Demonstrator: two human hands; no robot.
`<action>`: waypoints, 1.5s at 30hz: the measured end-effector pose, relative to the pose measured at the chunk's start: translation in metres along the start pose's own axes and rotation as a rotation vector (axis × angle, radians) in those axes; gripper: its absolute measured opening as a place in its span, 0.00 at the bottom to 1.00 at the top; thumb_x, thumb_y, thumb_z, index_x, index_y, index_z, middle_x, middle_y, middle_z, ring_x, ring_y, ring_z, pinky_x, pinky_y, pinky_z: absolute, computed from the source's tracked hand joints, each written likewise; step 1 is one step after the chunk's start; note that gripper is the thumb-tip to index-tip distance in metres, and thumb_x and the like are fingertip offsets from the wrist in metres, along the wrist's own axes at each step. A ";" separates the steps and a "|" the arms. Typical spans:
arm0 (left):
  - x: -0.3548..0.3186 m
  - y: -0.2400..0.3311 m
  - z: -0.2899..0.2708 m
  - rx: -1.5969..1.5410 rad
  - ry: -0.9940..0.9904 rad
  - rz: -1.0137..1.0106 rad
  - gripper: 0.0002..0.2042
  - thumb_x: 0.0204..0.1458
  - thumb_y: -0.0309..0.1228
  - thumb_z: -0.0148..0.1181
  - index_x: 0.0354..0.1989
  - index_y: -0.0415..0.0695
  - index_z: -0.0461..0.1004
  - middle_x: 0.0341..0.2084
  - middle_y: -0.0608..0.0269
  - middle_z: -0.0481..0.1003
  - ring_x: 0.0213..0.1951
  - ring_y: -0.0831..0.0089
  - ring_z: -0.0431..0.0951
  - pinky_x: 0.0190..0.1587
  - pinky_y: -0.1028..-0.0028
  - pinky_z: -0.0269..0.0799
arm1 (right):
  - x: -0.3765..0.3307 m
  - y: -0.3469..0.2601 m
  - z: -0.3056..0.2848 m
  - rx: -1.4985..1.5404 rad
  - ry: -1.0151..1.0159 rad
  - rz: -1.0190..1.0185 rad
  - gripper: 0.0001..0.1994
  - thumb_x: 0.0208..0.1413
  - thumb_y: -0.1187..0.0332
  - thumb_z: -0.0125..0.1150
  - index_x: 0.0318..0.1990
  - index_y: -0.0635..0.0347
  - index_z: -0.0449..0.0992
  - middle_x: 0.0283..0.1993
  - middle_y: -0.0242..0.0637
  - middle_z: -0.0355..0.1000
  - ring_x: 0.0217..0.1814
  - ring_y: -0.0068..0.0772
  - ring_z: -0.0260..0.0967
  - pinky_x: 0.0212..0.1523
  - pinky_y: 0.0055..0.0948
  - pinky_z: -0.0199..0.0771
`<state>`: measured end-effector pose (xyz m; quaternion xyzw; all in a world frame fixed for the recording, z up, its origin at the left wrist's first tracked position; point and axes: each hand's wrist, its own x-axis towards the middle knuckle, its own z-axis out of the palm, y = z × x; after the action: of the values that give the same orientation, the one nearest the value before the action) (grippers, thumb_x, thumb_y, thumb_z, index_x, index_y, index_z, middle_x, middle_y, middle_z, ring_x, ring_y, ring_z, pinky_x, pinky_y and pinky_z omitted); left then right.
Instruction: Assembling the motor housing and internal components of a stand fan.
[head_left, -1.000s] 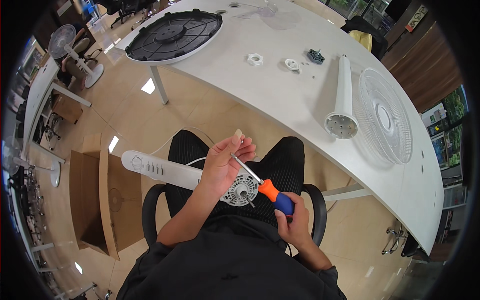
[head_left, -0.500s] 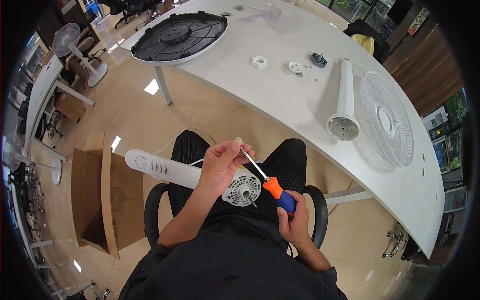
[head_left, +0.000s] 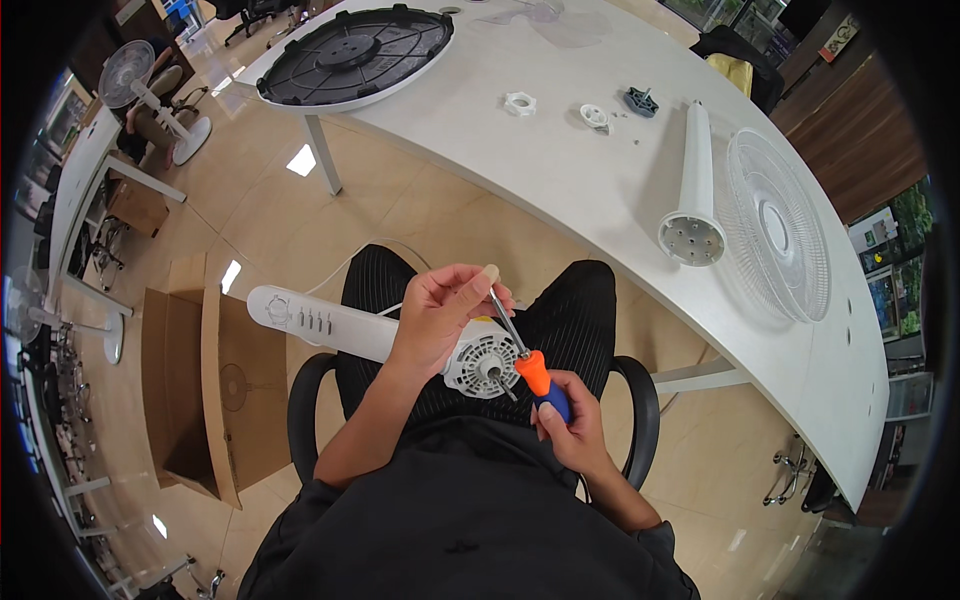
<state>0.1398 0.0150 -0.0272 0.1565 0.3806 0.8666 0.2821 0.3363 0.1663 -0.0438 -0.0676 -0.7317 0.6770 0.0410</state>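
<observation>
A screwdriver (head_left: 533,374) with an orange and blue handle slants over my lap, its metal shaft pointing up and left. My right hand (head_left: 578,430) is closed around the blue end of the handle. At the other end, my left hand (head_left: 436,318) pinches the shaft near its tip; whether a small screw is there too, I cannot make out. Beneath my hands lies a white fan body (head_left: 350,330) across my thighs, with a long control panel to the left. Its round slotted motor housing (head_left: 468,372), with a metal shaft sticking out, sits below the screwdriver.
On the white table (head_left: 590,200) are a black-backed round base (head_left: 385,75), clear fan blades (head_left: 565,20), a white nut (head_left: 519,104), small knobs (head_left: 640,101), a white tube (head_left: 697,180) and a wire grille (head_left: 775,230). An open cardboard box (head_left: 235,390) stands left of my chair.
The screwdriver stands slightly steeper, and my right hand has shifted a little left and up with its handle. My left hand keeps its pinch. The view has tilted slightly.
</observation>
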 end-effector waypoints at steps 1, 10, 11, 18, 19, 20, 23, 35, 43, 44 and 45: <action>0.000 0.000 0.000 -0.027 -0.022 -0.005 0.09 0.64 0.30 0.62 0.44 0.36 0.80 0.33 0.53 0.82 0.37 0.67 0.84 0.43 0.68 0.82 | 0.000 0.001 0.002 0.139 0.008 0.060 0.17 0.68 0.63 0.56 0.57 0.64 0.66 0.32 0.33 0.72 0.23 0.15 0.65 0.24 0.16 0.64; -0.001 -0.001 -0.016 -0.050 -0.275 -0.158 0.19 0.61 0.38 0.65 0.57 0.42 0.76 0.45 0.51 0.80 0.48 0.60 0.81 0.52 0.57 0.79 | 0.005 0.018 0.002 0.312 -0.048 0.031 0.22 0.71 0.48 0.49 0.52 0.61 0.67 0.31 0.35 0.73 0.20 0.16 0.62 0.20 0.16 0.57; -0.001 0.002 -0.014 -0.050 -0.273 -0.161 0.19 0.61 0.38 0.65 0.57 0.42 0.76 0.45 0.51 0.80 0.48 0.60 0.81 0.52 0.57 0.79 | 0.004 0.019 0.002 0.314 -0.047 0.033 0.22 0.71 0.48 0.49 0.52 0.61 0.67 0.31 0.35 0.73 0.20 0.16 0.62 0.20 0.16 0.57; -0.034 -0.007 -0.066 0.872 -0.383 0.074 0.36 0.47 0.42 0.76 0.65 0.45 0.71 0.61 0.48 0.73 0.62 0.57 0.74 0.64 0.57 0.69 | -0.003 0.027 -0.014 0.474 -0.024 0.007 0.20 0.71 0.51 0.50 0.53 0.61 0.68 0.30 0.34 0.73 0.20 0.15 0.61 0.21 0.15 0.56; -0.039 -0.011 -0.082 1.329 -0.523 0.146 0.38 0.46 0.41 0.76 0.67 0.46 0.69 0.61 0.48 0.73 0.62 0.55 0.73 0.65 0.57 0.67 | -0.002 0.028 -0.019 0.482 -0.012 0.006 0.20 0.71 0.51 0.50 0.52 0.61 0.68 0.30 0.35 0.73 0.19 0.15 0.60 0.21 0.15 0.55; -0.043 -0.017 -0.093 1.470 -0.632 0.189 0.42 0.42 0.40 0.78 0.69 0.49 0.66 0.61 0.51 0.73 0.63 0.54 0.72 0.65 0.59 0.66 | -0.002 0.027 -0.021 0.490 0.022 0.011 0.21 0.72 0.49 0.49 0.52 0.61 0.68 0.29 0.35 0.72 0.19 0.15 0.60 0.19 0.15 0.54; -0.051 -0.015 -0.100 1.627 -0.711 0.243 0.44 0.38 0.38 0.80 0.69 0.49 0.67 0.59 0.56 0.76 0.61 0.57 0.74 0.64 0.62 0.65 | 0.000 0.025 -0.027 0.498 0.076 0.025 0.21 0.72 0.49 0.47 0.51 0.61 0.68 0.28 0.35 0.71 0.18 0.16 0.59 0.19 0.15 0.54; -0.028 -0.034 -0.138 1.558 -0.536 0.274 0.46 0.29 0.36 0.81 0.66 0.47 0.71 0.58 0.62 0.78 0.54 0.64 0.79 0.54 0.64 0.69 | 0.011 0.017 -0.028 0.428 0.182 0.112 0.17 0.74 0.54 0.44 0.50 0.59 0.71 0.26 0.32 0.70 0.17 0.14 0.57 0.18 0.15 0.53; -0.010 -0.033 -0.141 1.506 -0.532 0.251 0.46 0.26 0.47 0.84 0.61 0.46 0.76 0.53 0.56 0.81 0.50 0.64 0.82 0.53 0.67 0.68 | 0.007 0.030 -0.044 0.325 0.263 0.261 0.16 0.75 0.56 0.44 0.49 0.60 0.71 0.26 0.32 0.69 0.19 0.14 0.57 0.19 0.16 0.56; -0.007 -0.035 -0.144 1.507 -0.546 0.258 0.47 0.26 0.48 0.84 0.62 0.46 0.75 0.52 0.57 0.81 0.48 0.63 0.82 0.52 0.67 0.68 | 0.008 0.032 -0.046 0.311 0.259 0.269 0.16 0.75 0.56 0.44 0.49 0.60 0.71 0.26 0.32 0.69 0.18 0.14 0.57 0.19 0.16 0.55; -0.004 -0.037 -0.147 1.507 -0.560 0.265 0.48 0.26 0.48 0.83 0.63 0.46 0.73 0.52 0.57 0.81 0.46 0.62 0.82 0.50 0.66 0.68 | 0.009 0.034 -0.047 0.296 0.255 0.278 0.16 0.75 0.55 0.45 0.49 0.59 0.71 0.26 0.31 0.69 0.18 0.13 0.57 0.19 0.15 0.55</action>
<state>0.0851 -0.0507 -0.1518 0.5590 0.7551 0.3329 0.0810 0.3362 0.2168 -0.0743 -0.2461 -0.5969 0.7621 0.0491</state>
